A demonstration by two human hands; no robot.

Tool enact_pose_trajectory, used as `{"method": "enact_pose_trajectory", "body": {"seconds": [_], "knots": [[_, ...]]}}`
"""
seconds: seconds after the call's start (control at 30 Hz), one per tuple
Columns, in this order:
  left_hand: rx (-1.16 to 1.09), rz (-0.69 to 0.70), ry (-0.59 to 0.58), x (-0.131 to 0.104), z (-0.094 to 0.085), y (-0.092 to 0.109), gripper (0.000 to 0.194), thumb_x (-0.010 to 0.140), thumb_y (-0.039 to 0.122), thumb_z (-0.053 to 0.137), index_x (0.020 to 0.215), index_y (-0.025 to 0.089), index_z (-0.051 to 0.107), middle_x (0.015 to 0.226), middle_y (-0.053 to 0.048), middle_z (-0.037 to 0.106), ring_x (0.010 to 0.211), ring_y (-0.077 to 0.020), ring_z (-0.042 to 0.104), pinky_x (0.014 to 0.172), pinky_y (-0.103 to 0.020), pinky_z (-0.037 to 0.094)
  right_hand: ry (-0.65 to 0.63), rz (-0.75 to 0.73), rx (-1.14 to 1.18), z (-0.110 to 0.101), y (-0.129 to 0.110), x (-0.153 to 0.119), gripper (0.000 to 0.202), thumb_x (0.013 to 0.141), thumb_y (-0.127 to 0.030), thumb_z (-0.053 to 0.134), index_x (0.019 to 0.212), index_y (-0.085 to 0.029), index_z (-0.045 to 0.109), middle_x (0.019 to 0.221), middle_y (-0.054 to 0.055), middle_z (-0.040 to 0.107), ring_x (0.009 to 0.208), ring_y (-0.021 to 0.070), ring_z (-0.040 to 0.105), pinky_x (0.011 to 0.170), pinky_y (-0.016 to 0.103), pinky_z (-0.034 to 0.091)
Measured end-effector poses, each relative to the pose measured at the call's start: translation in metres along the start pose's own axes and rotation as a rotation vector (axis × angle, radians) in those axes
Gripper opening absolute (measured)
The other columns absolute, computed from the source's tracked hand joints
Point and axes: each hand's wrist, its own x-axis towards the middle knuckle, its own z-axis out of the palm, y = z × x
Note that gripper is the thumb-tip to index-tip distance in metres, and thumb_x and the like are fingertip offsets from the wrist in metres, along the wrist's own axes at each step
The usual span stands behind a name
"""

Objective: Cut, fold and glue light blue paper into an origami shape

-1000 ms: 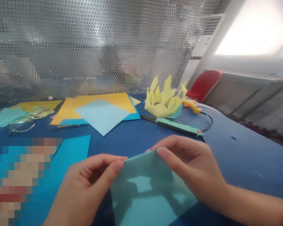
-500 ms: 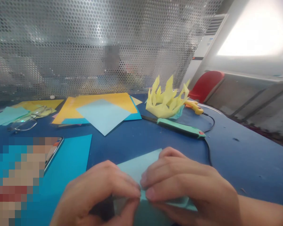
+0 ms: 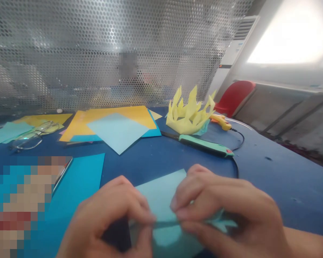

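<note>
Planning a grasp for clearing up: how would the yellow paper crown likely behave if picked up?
The yellow paper crown is probably light for its size, being folded paper around an open middle. Its thin, pointed tips look easy to bend or crush. The broader lower band would likely flex too, but seems the safer hold.

worktop: deep blue | held paper: pale aqua | square sheet: light blue | stacked sheets: orange-yellow, bright blue | spiky paper crown: pale yellow | corded tool: mint green, black, red spot | chair: red | mesh panel: silvery, dotted pattern
</note>
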Motion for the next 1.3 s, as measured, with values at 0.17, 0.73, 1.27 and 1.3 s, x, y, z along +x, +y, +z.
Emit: {"method": "enact_pose_trajectory", "body": {"seconds": [0.17,0.73,1.27,1.3], "knots": [[-0.015,-0.333,0.136,0.005,0.006,0.007,0.015,0.077,0.021,0.055,0.065,0.029,0.058,0.065,0.014,0.059,0.057,-0.0037,0.055,0.056,-0.013,0.044,0.21,0.104,0.069,0.001,0.009,0.007,0.013,0.077,-0.009,0.078,0.073,-0.02,0.073,0.072,0.001,0.077,0.065,0.0134,0.072,0.064,0.022,0.06],[-0.152,-0.753,0.151,0.011,0.004,0.013,0.013,0.069,0.04,0.075,0.069,0.028,0.071,0.055,0.008,0.062,0.05,-0.0057,0.056,0.048,-0.009,0.043,0.29,0.28,0.038,0.008,0.024,0.005,0.032,0.077,-0.019,0.081,0.101,-0.033,0.066,0.101,-0.003,0.077,0.08,0.0141,0.075,0.064,0.019,0.062],[0.089,-0.264,0.175,0.001,-0.001,0.002,0.029,0.081,0.023,0.066,0.09,0.049,0.072,0.079,0.019,0.071,0.067,-0.0031,0.065,0.068,-0.007,0.049,0.175,0.007,-0.379,-0.004,0.032,0.01,0.005,0.089,-0.023,0.074,0.087,-0.027,0.071,0.087,0.001,0.056,0.082,0.0154,0.061,0.076,0.028,0.054],[0.081,-0.223,0.146,0.002,-0.002,0.002,0.028,0.083,0.022,0.065,0.093,0.047,0.071,0.08,0.016,0.07,0.067,-0.0043,0.063,0.065,-0.008,0.049,0.169,-0.043,-0.402,-0.005,0.029,0.011,0.007,0.09,-0.02,0.072,0.087,-0.026,0.07,0.087,0.001,0.058,0.081,0.015,0.062,0.075,0.028,0.054]]}}
